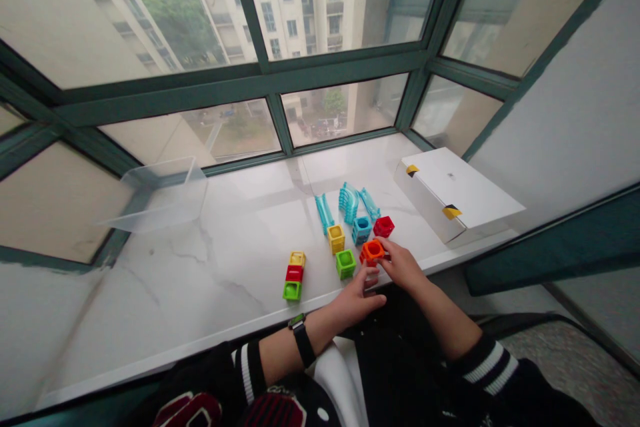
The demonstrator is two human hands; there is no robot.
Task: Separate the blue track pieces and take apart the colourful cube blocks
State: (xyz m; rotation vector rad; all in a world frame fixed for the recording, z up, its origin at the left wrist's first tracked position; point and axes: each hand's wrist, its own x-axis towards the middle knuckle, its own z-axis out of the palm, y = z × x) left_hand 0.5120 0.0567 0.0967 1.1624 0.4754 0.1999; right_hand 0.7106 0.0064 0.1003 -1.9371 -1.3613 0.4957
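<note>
An orange toy block (373, 251) with a round hole in its top is at the front of the counter. My right hand (401, 265) grips its right side between thumb and fingers. My left hand (357, 299) lies just in front of it, fingers apart and stretched toward the block; whether they touch it I cannot tell. Close by stand a green block (345, 264), a yellow block (336, 239), a blue block (361, 231) and a red block (384, 227). Farther left, a yellow block (297, 258), a red block (295, 273) and a green block (292, 291) form a row.
Behind the blocks lie a straight blue track piece (325, 212), a curved one (349, 201) and another straight one (370, 204). A white box (457, 187) with yellow-black tape sits at right, a clear plastic bin (170, 203) at left. Windows border the white counter (225, 267).
</note>
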